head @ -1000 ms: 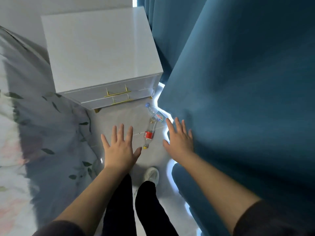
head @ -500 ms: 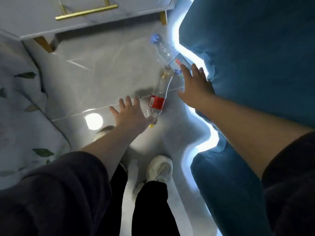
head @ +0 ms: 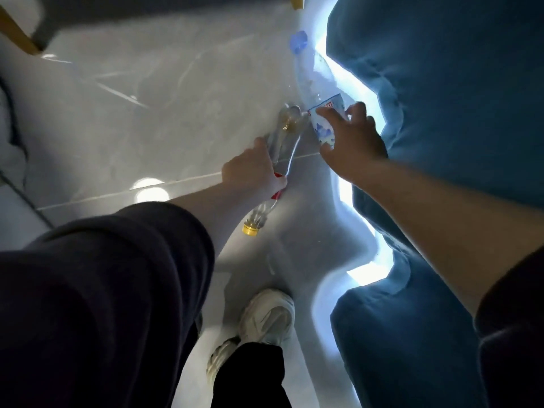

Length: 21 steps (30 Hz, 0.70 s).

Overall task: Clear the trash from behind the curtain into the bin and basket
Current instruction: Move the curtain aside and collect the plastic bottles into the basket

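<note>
Down on the glossy grey tiled floor, each hand is clamped on a bottle. The left hand grips a slim clear plastic bottle with a red label and yellow cap at its label. It lies just beside the thick teal fabric curtain, its long axis along the hem and its cap toward the person. The right hand grips a crumpled clear plastic bottle with a blue cap against the hem, cap pointing away.

Dim; backlight glares under curtain; motion-blurred.
</note>
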Available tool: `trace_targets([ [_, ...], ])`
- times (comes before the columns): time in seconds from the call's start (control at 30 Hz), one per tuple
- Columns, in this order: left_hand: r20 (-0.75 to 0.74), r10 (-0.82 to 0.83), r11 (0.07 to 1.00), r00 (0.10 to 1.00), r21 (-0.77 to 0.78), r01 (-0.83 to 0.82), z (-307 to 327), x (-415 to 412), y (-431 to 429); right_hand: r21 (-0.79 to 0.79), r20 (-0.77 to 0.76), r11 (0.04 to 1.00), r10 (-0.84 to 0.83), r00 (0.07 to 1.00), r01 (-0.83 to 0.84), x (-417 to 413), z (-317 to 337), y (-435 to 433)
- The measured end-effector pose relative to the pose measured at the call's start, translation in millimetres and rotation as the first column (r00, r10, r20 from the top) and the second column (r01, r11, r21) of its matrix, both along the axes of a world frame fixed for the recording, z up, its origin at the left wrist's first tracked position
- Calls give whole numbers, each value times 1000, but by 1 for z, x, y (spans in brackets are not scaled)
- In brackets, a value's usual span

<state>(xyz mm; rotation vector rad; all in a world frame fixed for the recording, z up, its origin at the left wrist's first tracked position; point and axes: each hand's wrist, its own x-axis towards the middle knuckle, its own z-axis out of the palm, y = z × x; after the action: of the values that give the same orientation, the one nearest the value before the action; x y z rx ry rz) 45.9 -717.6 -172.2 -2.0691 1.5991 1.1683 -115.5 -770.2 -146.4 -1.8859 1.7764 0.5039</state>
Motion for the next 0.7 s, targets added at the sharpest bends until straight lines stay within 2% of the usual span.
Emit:
trace_targets([
  [0.17, 72, 38, 998, 997, 54, -42, 4, 44, 3, 149, 43, 981, -130, 991, 122, -1, 3, 27],
  [0.3, 151, 67, 990, 986, 109, -84, 14, 74, 4, 291, 80, 954, -95, 992, 68, 7, 15, 77],
  [0.37, 156, 70, 991, 985, 101, -86, 16, 79, 6, 266, 114, 962, -93, 989, 60, 11, 19, 92],
  [0.47, 141, 87, 995, 986, 41, -94, 9, 80, 12, 148, 117, 953, -280, 953, 262, 20, 13, 89],
  [0.57, 91, 183, 982, 979, 18, -186, -4, 76, 17, 220, 157, 795, -600, 784, 565, 33, -6, 77],
  [0.7, 55, 254, 967, 966, -3, -255, -17, 68, 23, 339, 145, 548, -833, 533, 764, 53, -44, 68],
])
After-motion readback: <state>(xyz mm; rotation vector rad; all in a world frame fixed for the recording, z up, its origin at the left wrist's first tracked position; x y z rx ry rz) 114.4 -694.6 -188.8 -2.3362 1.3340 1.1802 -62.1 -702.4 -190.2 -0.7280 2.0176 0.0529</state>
